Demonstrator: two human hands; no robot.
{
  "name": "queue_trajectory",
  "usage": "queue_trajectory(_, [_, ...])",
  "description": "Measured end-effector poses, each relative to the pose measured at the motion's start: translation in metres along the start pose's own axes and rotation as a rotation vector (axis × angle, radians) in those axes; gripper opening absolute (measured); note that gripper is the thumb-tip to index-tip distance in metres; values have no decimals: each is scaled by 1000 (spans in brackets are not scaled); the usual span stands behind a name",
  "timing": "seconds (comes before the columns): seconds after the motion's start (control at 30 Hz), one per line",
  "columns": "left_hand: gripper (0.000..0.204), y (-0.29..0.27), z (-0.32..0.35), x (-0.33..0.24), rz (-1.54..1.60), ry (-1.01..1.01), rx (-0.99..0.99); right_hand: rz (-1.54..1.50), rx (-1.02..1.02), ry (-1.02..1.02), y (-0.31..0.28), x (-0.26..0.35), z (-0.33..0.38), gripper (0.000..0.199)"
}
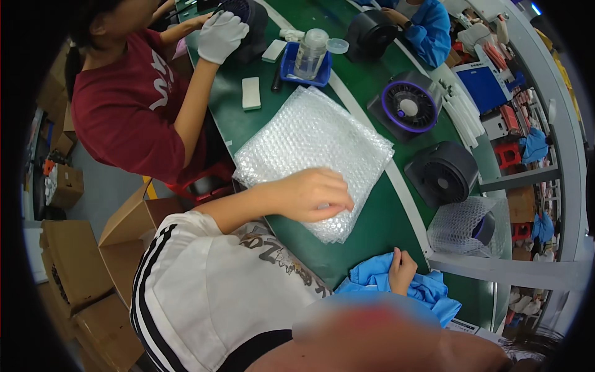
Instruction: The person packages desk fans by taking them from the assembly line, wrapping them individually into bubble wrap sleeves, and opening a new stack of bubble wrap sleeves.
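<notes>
Two bare hands worked at the near end of a long green bench (372,229). The left hand (313,195) lay palm down on a stack of clear bubble wrap sheets (313,149), its fingers curled with the tips pressing the near corner of the stack; whether they pinched a sheet or only rested on it could not be told. The right hand (401,270) sat nearer the person than the bubble wrap, loosely closed with its fingers folded into a crumpled blue cloth (427,291) at the bench edge.

Right of the bubble wrap stood a black round fan (441,175), and just nearer than that a similar unit wrapped in white foam netting (468,226). Beyond the right corner of the bubble wrap stood another fan with a purple ring (406,105) around its grille. Beyond the far edge of the bubble wrap sat a blue tray (304,68) holding a clear bottle (310,53), with a white block (251,93) lying to the tray's left.

Left of the bubble wrap, a person in a dark red shirt (124,105) sat at the bench, one white-gloved hand (220,34) raised against a dark unit. Brown cardboard boxes (80,273) stood on the floor, well to the left of the bubble wrap.
</notes>
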State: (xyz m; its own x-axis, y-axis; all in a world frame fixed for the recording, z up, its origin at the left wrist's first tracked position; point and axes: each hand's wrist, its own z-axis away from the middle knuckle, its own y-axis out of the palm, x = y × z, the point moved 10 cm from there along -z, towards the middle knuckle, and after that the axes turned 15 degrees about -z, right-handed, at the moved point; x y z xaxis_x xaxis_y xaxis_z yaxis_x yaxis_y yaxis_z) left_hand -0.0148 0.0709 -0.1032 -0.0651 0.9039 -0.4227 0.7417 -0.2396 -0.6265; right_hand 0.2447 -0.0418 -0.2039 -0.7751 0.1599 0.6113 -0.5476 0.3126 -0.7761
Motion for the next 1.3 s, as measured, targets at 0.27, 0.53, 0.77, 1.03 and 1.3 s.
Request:
queue_trajectory(0.27, [10,2,8,25,145,-208,-53,-69,-25,-99,-1,8,2,37])
queue_trajectory(0.53, [14,-28,16,82,793,-657,-403,-354,-129,-314,-35,68,-20,19])
queue_trajectory(0.77, [25,8,-24,2,564,-188,30,-211,46,-590,-42,221,-27,25])
queue_trajectory(1.03, [18,-17,-14,-4,562,-166,-176,-310,127,-799,-47,262,-4,32])
queue_trajectory(1.3, [18,-32,-5,2,121,-154,-77,-293,159,-692,-45,247,-37,17])
